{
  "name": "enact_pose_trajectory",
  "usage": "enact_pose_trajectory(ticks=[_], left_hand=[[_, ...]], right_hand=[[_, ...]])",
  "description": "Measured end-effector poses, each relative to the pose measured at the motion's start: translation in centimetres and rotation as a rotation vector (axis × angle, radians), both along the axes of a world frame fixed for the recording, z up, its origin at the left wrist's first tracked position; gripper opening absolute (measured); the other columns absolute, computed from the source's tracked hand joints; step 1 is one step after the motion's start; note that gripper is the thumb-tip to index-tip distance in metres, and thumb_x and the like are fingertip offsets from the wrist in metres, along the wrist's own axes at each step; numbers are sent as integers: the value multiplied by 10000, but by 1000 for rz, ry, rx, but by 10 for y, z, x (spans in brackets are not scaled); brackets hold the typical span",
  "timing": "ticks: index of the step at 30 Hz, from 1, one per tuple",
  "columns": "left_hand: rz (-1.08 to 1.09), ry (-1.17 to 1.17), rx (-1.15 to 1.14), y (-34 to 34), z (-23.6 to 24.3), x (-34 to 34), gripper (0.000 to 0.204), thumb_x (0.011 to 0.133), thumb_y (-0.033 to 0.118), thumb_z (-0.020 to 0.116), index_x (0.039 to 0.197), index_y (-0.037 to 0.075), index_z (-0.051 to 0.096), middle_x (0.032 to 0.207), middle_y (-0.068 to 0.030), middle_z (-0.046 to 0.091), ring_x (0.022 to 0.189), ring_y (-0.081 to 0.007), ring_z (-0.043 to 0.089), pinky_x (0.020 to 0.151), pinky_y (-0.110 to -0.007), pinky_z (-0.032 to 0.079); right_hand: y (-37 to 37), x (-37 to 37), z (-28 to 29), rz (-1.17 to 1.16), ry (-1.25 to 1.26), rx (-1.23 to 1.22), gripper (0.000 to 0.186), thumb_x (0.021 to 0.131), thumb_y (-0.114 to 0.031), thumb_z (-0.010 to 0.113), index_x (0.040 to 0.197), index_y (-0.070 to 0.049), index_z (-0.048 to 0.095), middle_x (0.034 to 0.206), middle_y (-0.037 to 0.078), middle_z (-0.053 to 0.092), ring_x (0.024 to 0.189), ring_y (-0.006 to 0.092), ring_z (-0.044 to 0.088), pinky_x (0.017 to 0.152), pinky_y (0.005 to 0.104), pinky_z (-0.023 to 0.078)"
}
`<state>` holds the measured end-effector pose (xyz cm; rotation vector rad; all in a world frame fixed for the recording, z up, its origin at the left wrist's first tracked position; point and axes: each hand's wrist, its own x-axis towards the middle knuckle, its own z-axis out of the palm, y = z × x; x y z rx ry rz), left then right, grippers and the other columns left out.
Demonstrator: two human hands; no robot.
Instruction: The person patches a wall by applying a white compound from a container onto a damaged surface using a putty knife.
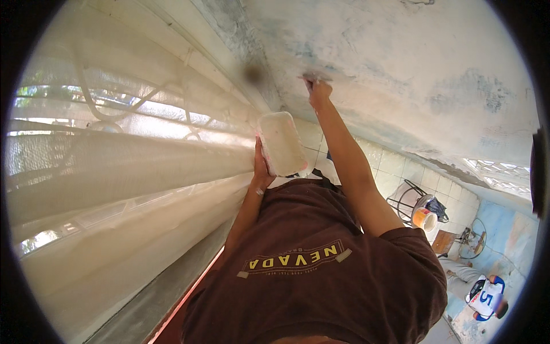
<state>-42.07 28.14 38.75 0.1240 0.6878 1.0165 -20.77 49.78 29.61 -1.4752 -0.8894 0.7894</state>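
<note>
My left hand [262, 166] grips a shallow white rectangular tub [278, 116] by its side, in front of my chest. The tub's pale surface gives no clear view of how much is in it. Up and to the right, my right hand [319, 93] is closed around a flat-bladed putty knife [321, 77], whose handle is mostly hidden by the fingers. Its blade lies against or very near the patchy white wall [412, 69], which shows blue-grey stains and smears of filler.
Pale translucent sheeting [132, 155] hangs along my left over curved bars. Below right, a white and orange bucket [424, 219] stands by a black metal-framed stool [404, 200] on the tiled floor [392, 160]. Another person [486, 297] is at the lower right.
</note>
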Motion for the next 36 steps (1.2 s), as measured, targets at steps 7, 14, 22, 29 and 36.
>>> enact_pose_trajectory(ticks=[7,14,22,29,36], left_hand=[[-1,54,-16,-1,-13,3,669,976,611,322,1426,121,390,1345,-124,519,1205,-289,541,1011,-467,457],[-21,40,-18,1,-10,8,691,971,616,330,1438,109,371,1367,-131,502,1212,-299,536,1017,-482,452],[-99,-29,7,4,1,10,655,994,579,322,1462,122,343,1411,-95,467,1269,-259,489,1055,-437,422],[-28,-16,4,-2,-1,-2,650,996,574,320,1460,119,345,1394,-93,483,1257,-250,499,1050,-419,428],[-40,-41,9,7,16,6,664,988,587,327,1457,118,345,1402,-105,473,1269,-264,490,1057,-446,420]], right_hand=[[-36,-77,223,77,528,341,139,902,-4,567,1015,66,609,885,104,670,796,149,636,696,305,537],[-78,-17,84,165,861,64,174,935,-57,534,1032,63,614,1053,141,652,788,185,638,798,318,552],[-16,35,-16,284,1374,-104,243,964,-77,428,995,86,606,794,74,588,621,117,493,573,224,484],[-47,60,155,133,445,272,181,904,15,513,1056,102,561,926,150,613,782,194,606,708,283,543],[-157,81,204,431,606,251,238,878,-17,578,1108,39,606,919,74,654,790,156,626,760,288,511]])
